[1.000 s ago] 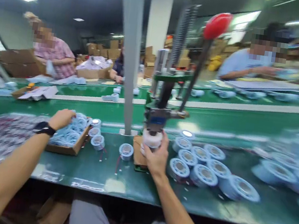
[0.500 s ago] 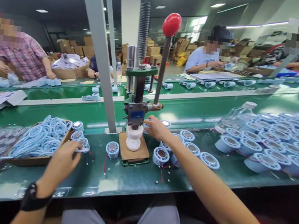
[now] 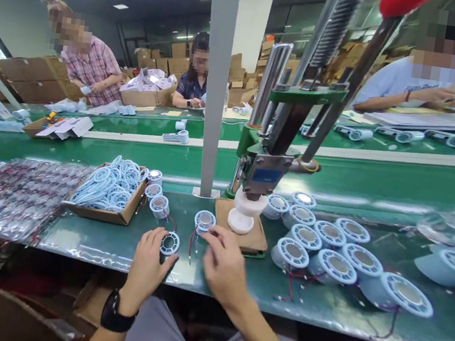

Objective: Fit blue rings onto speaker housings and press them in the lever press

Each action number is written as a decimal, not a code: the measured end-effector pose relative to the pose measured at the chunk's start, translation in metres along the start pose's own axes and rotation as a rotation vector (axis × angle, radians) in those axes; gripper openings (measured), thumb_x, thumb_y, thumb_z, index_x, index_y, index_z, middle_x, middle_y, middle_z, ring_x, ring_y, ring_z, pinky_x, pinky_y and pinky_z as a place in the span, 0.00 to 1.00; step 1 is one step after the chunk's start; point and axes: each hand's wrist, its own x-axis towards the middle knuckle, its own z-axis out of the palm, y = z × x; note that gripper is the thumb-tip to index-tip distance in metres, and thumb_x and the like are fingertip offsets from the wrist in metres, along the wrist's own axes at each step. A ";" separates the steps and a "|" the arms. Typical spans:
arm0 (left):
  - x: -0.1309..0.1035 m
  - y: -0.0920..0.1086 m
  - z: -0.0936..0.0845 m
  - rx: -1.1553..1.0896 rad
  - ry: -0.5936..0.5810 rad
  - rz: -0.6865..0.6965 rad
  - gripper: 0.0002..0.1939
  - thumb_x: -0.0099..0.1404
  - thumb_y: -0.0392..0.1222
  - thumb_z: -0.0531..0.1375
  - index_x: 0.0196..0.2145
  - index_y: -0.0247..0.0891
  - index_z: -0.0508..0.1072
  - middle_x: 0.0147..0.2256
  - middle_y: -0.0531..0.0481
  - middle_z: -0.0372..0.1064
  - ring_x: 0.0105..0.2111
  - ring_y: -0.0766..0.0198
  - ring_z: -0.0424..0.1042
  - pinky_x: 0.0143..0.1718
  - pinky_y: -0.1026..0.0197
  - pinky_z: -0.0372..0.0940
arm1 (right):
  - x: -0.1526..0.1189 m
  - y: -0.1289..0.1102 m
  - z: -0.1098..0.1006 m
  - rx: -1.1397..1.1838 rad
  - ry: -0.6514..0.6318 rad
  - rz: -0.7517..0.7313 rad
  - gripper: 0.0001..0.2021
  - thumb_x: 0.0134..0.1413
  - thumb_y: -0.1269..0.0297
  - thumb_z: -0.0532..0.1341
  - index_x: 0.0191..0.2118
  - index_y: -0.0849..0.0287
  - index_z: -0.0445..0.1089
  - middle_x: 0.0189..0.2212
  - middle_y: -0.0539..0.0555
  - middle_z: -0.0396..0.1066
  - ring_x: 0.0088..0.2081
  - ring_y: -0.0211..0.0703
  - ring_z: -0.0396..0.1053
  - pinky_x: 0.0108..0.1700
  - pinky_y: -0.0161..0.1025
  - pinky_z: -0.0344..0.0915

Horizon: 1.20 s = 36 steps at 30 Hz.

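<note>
My left hand [image 3: 148,258], with a dark band on its wrist, grips a light-blue slotted plastic ring [image 3: 177,244] between thumb and fingers. Just right of it, a light-blue round housing [image 3: 205,218] with a metallic centre and red wire stands upright on the green bench. My right hand [image 3: 223,263] has its fingers apart, the fingertips at the lower right of that housing; whether they touch it I cannot tell. Behind that hand stands a lever press [image 3: 269,173] with white round blocks [image 3: 240,221] over a brown base board [image 3: 257,242].
A cardboard box [image 3: 130,214] heaped with blue rings stands left, several housings [image 3: 159,205] beside it. More housings [image 3: 333,264] crowd the right of the bench. Wired parts [image 3: 17,192] cover the far left. A grey post [image 3: 214,89] rises behind; people work across the green conveyor [image 3: 162,155].
The view has swung left and closer to the press. My right hand has come from behind the press to the single housing; my left hand has moved from beside the box, holding the ring.
</note>
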 end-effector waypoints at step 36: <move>0.006 0.065 -0.004 -0.299 -0.145 -0.057 0.34 0.56 0.29 0.63 0.59 0.43 0.65 0.53 0.45 0.71 0.52 0.54 0.69 0.55 0.50 0.66 | -0.044 0.005 0.026 0.511 -0.341 0.271 0.38 0.49 0.75 0.56 0.69 0.55 0.53 0.64 0.55 0.57 0.64 0.47 0.59 0.66 0.47 0.60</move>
